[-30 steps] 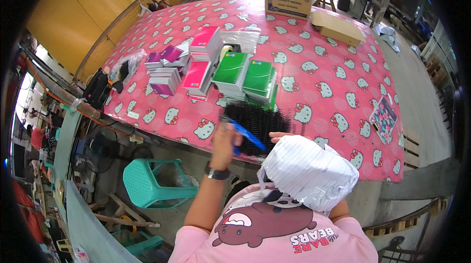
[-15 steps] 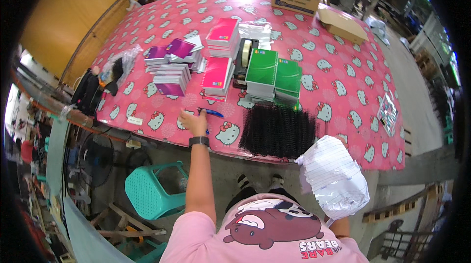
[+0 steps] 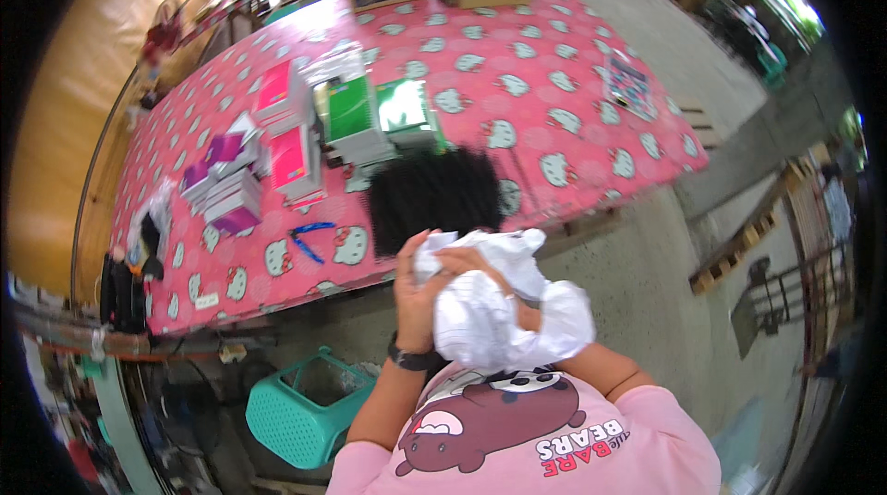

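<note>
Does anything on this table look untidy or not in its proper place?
Yes, mildly: the purple notebooks on the left lie in a loose pile at uneven angles, whereas the pink notebooks and green notebooks beside them stand in neater stacks. I see no spill.

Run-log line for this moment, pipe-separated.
left hand: holding white wrapping | right hand: touching it, grip unclear | blue-handled tool: on pink table | black coils: on table
</note>
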The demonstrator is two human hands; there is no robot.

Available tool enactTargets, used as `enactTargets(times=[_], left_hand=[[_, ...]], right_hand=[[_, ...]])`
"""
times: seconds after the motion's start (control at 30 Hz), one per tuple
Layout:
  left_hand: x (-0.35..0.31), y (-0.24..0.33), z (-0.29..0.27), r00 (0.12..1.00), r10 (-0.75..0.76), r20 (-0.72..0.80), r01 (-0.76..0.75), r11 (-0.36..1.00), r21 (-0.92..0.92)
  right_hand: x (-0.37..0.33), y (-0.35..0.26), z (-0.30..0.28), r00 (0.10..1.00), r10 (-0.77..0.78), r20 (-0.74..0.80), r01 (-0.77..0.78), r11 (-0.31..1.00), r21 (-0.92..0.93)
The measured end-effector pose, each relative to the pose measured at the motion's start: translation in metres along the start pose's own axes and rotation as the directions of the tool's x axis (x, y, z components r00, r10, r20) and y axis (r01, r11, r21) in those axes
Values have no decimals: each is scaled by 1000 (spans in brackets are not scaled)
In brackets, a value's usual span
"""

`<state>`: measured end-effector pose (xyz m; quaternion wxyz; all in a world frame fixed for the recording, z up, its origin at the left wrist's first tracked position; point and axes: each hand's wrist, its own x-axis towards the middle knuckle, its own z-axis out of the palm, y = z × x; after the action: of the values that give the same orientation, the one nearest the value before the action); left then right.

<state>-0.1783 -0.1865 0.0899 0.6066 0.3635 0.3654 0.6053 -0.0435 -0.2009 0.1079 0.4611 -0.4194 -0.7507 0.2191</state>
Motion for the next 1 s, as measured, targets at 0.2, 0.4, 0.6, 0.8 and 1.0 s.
enactTargets(times=[0.2,0.4,0.6,0.8,1.0], left_hand=[[-25,-71,-29,968,-230,-104,170,898,-406],[-122,-177,95,989,-123,86,105,977,183],[-210,-149,240,772,-299,560,194,951,240],[-202,-172,274,605,306,736,-717,611,335],[-142,-200,317,515,223,828,-621,763,181]], right_hand=[[-93,-3,-57,996,-33,83,36,999,-39],[-180,-8,-104,938,-33,-344,6,997,-78],[-258,17,-221,339,721,-605,-58,658,751],[-279,31,-229,385,863,-328,-97,391,915],[-296,109,-251,743,659,-116,220,-77,972]])
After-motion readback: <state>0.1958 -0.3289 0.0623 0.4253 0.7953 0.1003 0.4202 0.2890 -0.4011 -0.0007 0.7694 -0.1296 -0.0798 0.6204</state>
